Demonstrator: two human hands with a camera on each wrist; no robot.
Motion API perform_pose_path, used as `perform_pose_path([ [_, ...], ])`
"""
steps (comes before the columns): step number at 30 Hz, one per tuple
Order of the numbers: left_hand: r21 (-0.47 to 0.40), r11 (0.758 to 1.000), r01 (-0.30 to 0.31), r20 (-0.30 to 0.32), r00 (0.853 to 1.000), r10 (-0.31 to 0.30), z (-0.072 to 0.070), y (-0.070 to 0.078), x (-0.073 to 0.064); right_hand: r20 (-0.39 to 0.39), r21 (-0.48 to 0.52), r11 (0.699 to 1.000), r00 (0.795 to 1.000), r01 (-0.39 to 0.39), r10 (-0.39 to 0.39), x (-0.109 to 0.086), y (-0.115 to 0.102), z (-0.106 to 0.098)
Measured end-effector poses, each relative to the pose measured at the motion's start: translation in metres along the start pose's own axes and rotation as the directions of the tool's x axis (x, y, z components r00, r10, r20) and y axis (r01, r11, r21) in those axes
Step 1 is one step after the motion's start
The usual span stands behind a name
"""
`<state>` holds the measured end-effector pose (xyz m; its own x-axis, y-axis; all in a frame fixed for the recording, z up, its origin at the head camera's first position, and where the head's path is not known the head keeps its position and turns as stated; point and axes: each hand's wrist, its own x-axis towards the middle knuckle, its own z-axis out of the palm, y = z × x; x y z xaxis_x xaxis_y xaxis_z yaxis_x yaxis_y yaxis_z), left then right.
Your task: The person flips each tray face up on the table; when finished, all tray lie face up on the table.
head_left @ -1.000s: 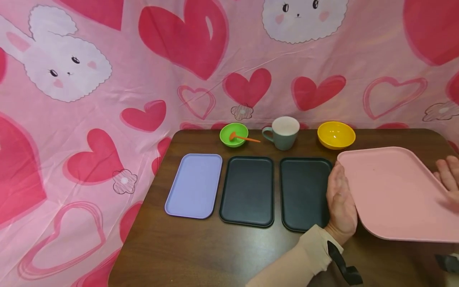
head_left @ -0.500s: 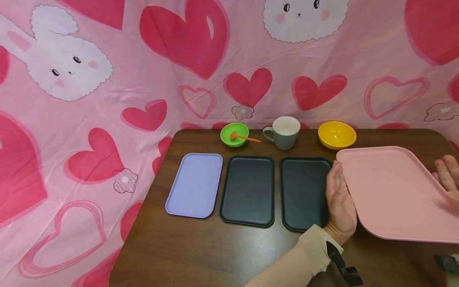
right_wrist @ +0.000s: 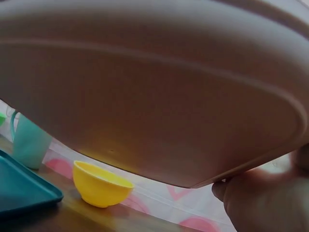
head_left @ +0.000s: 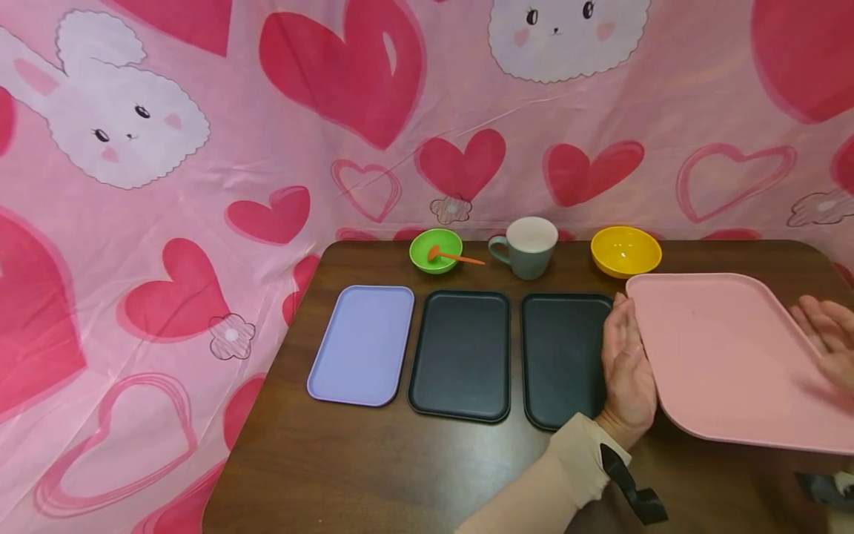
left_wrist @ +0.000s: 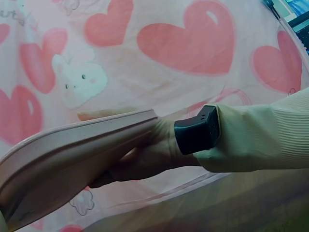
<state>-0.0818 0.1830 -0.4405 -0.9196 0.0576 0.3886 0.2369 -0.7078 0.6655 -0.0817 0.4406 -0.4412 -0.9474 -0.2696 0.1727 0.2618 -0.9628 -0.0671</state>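
Note:
A large pink tray (head_left: pixel 734 356) is held up at the right side, tilted. My left hand (head_left: pixel 627 371) holds its left edge, fingers extended along the outside. The left wrist view shows the tray's rim (left_wrist: pixel 77 130) lying in the crook of that hand (left_wrist: pixel 149 154), digits above and below it. At the opposite edge my right hand (head_left: pixel 830 334), partly cut off by the frame, holds the tray with its palm turned inward. From the right wrist the tray's underside (right_wrist: pixel 145 111) fills much of the view, with part of a hand (right_wrist: pixel 270 198) at its edge.
A lavender tray (head_left: pixel 363 345) and two black trays (head_left: pixel 460 356) (head_left: pixel 567 360) lie in a row on the wooden table (head_left: pixel 347 467). Behind them stand a green bowl (head_left: pixel 420 259) with an orange spoon (head_left: pixel 460 259), a grey-green mug (head_left: pixel 527 256) and a yellow bowl (head_left: pixel 626 252).
Both hands have shifted slightly left, and the pink tray's near left edge with them. More of the right hand shows. Things on the table are unmoved.

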Motion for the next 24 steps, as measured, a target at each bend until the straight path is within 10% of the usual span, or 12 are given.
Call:
perform_pose_path([
  [6,0.048,0.997,0.060,0.034,0.998,-0.061,-0.001,0.005,-0.002,0.368,-0.290,0.951,0.930,0.105,0.010,0.003,0.001,-0.019],
  [11,0.069,0.991,0.115,0.059,0.991,-0.119,-0.001,0.008,-0.003,0.475,-0.693,0.617,0.880,0.372,0.003,-0.003,-0.003,-0.028],
  [15,0.086,0.990,0.110,0.078,0.990,-0.117,-0.002,0.008,-0.002,0.504,-0.697,0.617,0.862,0.365,0.059,-0.001,-0.007,-0.032],
  [21,0.099,0.984,0.150,0.077,0.984,-0.158,-0.001,0.009,-0.002,0.441,-0.750,0.580,0.894,0.319,0.079,-0.008,-0.009,-0.029],
  [24,0.127,0.976,0.174,0.091,0.978,-0.187,-0.001,0.009,-0.004,0.367,-0.842,0.435,0.930,0.319,0.028,-0.013,-0.009,-0.024],
])
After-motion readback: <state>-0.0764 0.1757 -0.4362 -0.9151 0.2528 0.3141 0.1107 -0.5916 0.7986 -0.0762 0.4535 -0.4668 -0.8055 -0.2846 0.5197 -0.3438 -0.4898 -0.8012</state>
